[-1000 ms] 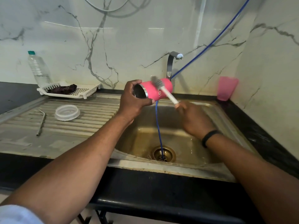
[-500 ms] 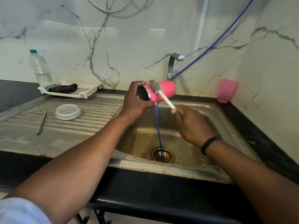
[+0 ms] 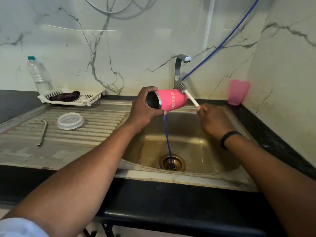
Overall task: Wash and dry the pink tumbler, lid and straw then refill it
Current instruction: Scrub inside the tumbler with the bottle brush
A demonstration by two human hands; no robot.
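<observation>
My left hand [image 3: 145, 108] grips the pink tumbler [image 3: 171, 100] at its steel rim and holds it on its side above the sink basin [image 3: 196, 147], mouth pointing left. My right hand [image 3: 212, 120] holds the white handle of a bottle brush [image 3: 185, 92], whose bristles touch the tumbler's base end. The clear lid [image 3: 70, 120] and the bent metal straw [image 3: 43, 131] lie on the ribbed drainboard [image 3: 102, 127] to the left.
A tap [image 3: 180, 69] stands behind the tumbler. A blue hose [image 3: 168, 144] runs down into the drain. A white rack [image 3: 85, 98] with a dark cloth, a water bottle [image 3: 39, 75] and a pink plastic cup [image 3: 238, 92] stand along the back wall.
The brush has slid along the tumbler's outside from near the rim to the base end. My right hand moved right with it, and my left hand turned the tumbler a little.
</observation>
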